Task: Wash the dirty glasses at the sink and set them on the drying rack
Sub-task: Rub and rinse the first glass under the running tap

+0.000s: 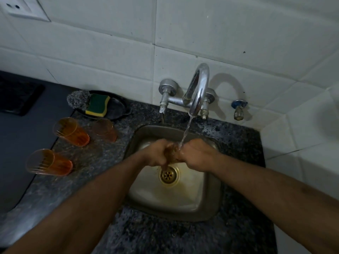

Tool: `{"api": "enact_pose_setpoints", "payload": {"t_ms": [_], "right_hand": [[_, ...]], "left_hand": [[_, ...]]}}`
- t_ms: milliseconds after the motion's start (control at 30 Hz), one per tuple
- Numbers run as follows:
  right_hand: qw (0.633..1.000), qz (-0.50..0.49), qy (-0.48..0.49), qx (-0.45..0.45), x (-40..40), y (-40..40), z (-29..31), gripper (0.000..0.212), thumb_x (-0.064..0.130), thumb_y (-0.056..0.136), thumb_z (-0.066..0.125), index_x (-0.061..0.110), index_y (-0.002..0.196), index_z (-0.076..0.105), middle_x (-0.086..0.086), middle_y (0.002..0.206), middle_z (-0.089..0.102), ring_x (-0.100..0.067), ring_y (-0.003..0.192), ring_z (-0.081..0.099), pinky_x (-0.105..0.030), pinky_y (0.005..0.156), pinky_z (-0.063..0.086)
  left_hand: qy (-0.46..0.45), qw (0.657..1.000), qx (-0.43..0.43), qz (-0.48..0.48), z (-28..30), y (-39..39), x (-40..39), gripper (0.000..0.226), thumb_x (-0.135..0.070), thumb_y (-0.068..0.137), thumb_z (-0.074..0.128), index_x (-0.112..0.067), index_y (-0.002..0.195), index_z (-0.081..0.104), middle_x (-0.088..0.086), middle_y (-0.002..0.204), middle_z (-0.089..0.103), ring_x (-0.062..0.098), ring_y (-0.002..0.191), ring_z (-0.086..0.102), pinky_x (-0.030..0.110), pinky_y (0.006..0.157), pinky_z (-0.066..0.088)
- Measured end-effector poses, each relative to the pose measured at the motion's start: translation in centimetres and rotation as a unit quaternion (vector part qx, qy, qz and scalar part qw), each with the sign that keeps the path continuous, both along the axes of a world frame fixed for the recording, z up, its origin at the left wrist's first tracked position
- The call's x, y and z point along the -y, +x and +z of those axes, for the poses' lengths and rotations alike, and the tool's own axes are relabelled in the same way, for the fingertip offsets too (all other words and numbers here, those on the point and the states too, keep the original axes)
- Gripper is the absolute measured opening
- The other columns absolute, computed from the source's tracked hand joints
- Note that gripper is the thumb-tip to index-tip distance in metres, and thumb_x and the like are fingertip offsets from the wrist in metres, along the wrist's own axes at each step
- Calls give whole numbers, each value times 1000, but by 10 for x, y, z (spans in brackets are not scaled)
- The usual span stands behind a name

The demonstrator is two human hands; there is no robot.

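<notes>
Both hands met over the sink (211,198), under the running stream from the tap (199,88). The left hand (156,153) and right hand (196,156) each had their fingers curled round one amber glass (171,153), held between them right where the water struck; the glass was blurred and mostly hidden by the fists, so which way its mouth faced could not be told. Wet and thin-walled, it would likely be light, stiff and slippery, and possibly fragile, so a wrap round the body seemed safer than a pinch on the rim.

On the dark speckled worktop (95,162) left of the sink lay three more tumblers on their sides: a near orange glass (49,162), a far orange glass (71,132) and a paler glass (104,130) just beside it. All three looked empty, though the tint made that hard to judge. Behind them a black dish (117,107) held a green and yellow sponge (98,104), with a steel scourer (78,99) at its left edge. No drying rack showed in view
</notes>
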State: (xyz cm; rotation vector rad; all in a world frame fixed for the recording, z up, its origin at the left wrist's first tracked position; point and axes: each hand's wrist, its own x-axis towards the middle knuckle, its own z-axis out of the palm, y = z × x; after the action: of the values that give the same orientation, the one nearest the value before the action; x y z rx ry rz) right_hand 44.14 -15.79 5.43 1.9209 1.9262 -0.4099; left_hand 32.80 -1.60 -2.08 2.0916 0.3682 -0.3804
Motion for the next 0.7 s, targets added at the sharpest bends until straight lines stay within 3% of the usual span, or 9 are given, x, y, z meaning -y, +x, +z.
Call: {"api": "enact_pose_setpoints", "payload": {"t_ms": [100, 167, 267, 367, 433, 500, 567, 633, 700], "right_hand": [[967, -172, 59, -177, -6, 0, -7, 11, 32, 101, 62, 30, 105, 72, 5, 98, 71, -16, 91, 67, -29, 72, 41], [956, -190, 72, -210, -8, -1, -7, 9, 29, 100, 64, 29, 98, 72, 8, 92, 71, -11, 82, 64, -30, 71, 45], [996, -57, 33, -56, -4, -4, 3, 12, 26, 99, 59, 30, 104, 69, 5, 97, 69, -17, 84, 63, -30, 70, 43], [1000, -14, 9, 7, -3, -9, 7, 17, 26, 103, 53, 24, 111, 68, -1, 99, 67, -23, 90, 65, -32, 71, 39], [990, -108, 54, -70, -3, -9, -1, 14, 28, 103, 57, 26, 107, 70, 5, 93, 65, -19, 89, 67, -31, 72, 42], [939, -235, 95, -231, -5, -9, -11, 13, 25, 102, 62, 25, 105, 75, 8, 95, 72, -9, 76, 69, -34, 74, 54], [907, -276, 113, -299, -6, -10, -12, 12, 18, 100, 64, 20, 99, 75, 3, 93, 75, -6, 69, 70, -37, 73, 59], [951, -194, 79, -228, -2, -10, -1, 11, 19, 98, 63, 23, 99, 74, 3, 94, 73, -11, 79, 68, -32, 72, 50], [997, -56, 19, -58, -1, -12, 11, 19, 25, 99, 60, 27, 113, 72, 0, 105, 71, -22, 94, 67, -30, 73, 39]], "left_hand": [[61, 961, 178, 205, -10, 5, 16, 37, -5, 60, 89, -18, 88, 68, -4, 87, 69, 13, 79, 66, 32, 69, 55], [76, 930, 238, 272, -12, 3, 26, 28, -5, 64, 83, -17, 79, 62, -3, 78, 65, 14, 71, 63, 24, 60, 47], [11, 988, 103, 114, -16, 0, 10, 44, -4, 60, 87, -26, 93, 68, -5, 89, 72, 15, 84, 71, 27, 71, 56], [24, 999, -18, -17, -17, -1, -12, 63, -6, 56, 95, -30, 106, 66, -10, 101, 69, 9, 94, 66, 25, 81, 54], [36, 995, 68, 68, -12, 3, -6, 60, -4, 57, 94, -28, 105, 66, -15, 100, 65, 4, 91, 62, 19, 77, 47], [67, 964, 198, 167, -8, 6, 9, 42, -4, 66, 88, -23, 98, 68, -12, 94, 65, 6, 83, 62, 19, 72, 45], [79, 938, 262, 211, -9, 4, 16, 35, -3, 71, 82, -29, 83, 61, -11, 80, 64, 3, 72, 61, 21, 66, 45], [42, 970, 184, 154, -8, 2, 9, 46, 0, 66, 85, -35, 80, 57, -10, 78, 64, 2, 74, 63, 27, 67, 51], [31, 999, 8, -6, -1, 0, -4, 55, -1, 60, 91, -35, 91, 60, -10, 91, 69, 9, 89, 67, 34, 82, 58]]}}
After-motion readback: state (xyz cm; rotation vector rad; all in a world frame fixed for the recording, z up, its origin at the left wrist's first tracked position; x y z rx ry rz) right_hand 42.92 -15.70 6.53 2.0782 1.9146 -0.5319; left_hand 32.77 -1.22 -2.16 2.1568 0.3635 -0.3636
